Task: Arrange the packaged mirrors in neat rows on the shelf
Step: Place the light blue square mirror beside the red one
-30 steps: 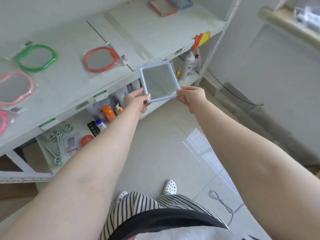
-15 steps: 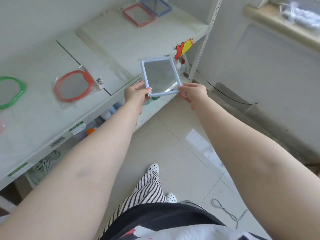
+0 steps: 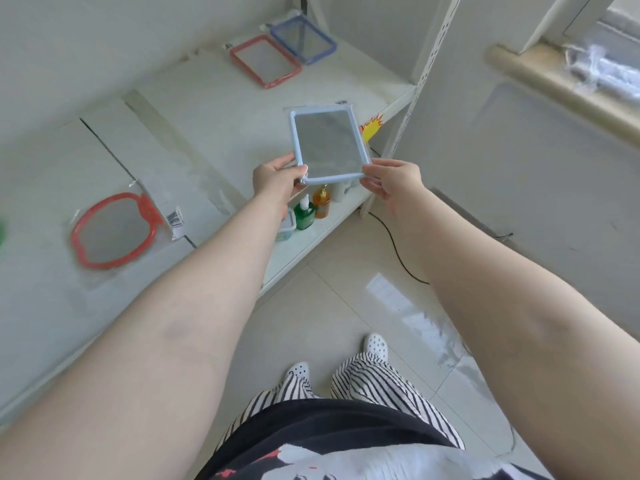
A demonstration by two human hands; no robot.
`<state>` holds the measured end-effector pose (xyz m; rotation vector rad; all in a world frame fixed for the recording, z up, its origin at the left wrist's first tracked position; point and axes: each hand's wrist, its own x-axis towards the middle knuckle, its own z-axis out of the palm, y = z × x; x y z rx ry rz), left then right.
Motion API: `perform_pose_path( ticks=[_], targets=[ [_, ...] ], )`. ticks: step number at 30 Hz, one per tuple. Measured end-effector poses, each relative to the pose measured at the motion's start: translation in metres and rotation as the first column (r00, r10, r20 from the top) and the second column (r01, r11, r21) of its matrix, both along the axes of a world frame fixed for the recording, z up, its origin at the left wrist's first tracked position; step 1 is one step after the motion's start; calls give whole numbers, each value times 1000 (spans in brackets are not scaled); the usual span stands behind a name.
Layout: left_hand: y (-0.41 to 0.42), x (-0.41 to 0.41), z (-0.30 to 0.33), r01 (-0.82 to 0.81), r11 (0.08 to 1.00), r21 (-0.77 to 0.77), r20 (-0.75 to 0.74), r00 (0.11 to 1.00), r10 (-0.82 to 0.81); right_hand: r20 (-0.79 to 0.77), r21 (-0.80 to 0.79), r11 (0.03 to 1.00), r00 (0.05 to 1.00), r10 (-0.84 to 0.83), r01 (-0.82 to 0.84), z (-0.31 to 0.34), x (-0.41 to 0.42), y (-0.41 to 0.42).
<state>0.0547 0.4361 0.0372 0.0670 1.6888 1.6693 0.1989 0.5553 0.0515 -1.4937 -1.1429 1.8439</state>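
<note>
Item held: light-blue rectangular plastic-framed mirror in clear wrap [image 3: 325,146], above the white shelf [image 3: 214,109] front edge. Left hand [image 3: 277,178] fingers clamped on its near left corner; right hand [image 3: 393,180] fingers clamped on its near right corner. On shelf: red rectangular mirror [image 3: 265,60], dark-blue rectangular mirror [image 3: 302,39] touching it, red apple-shaped mirror [image 3: 112,230] well apart.

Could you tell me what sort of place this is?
Probably a small shop or stockroom: a white slotted shelf carries packaged mirrors such as the red rectangular mirror, a burst-shaped tag hangs on its edge, and bottles stand below.
</note>
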Motion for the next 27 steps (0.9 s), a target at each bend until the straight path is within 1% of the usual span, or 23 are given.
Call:
perform_pose_path(
  ticks=[5, 9, 14, 17, 21, 24, 27],
  targets=[
    [45, -2, 1, -88, 996, 25, 10, 996, 88, 8, 0, 997, 997, 78, -78, 2, -13, 55],
    [79, 2, -1, -192, 981, 27, 22, 981, 192, 14, 15, 980, 980, 198, -198, 8, -25, 99],
    [105, 5, 1, -307, 951, 40, 18, 952, 307, 92, 18, 943, 940, 330, -333, 16, -40, 140],
    [107, 1, 3, -375, 926, 46, 7, 927, 375, 97, 16, 911, 908, 408, -411, 17, -56, 152],
    [104, -15, 7, -448, 893, 38, -2, 894, 448, 54, 2, 892, 891, 451, -452, 12, -88, 157],
    [101, -34, 8, -468, 883, 31, 30, 883, 468, -2, 32, 874, 874, 486, -486, 8, -114, 157],
    [101, -54, 6, -481, 877, 9, 40, 876, 480, -11, 64, 859, 860, 510, -508, 6, -143, 159]
  ],
)
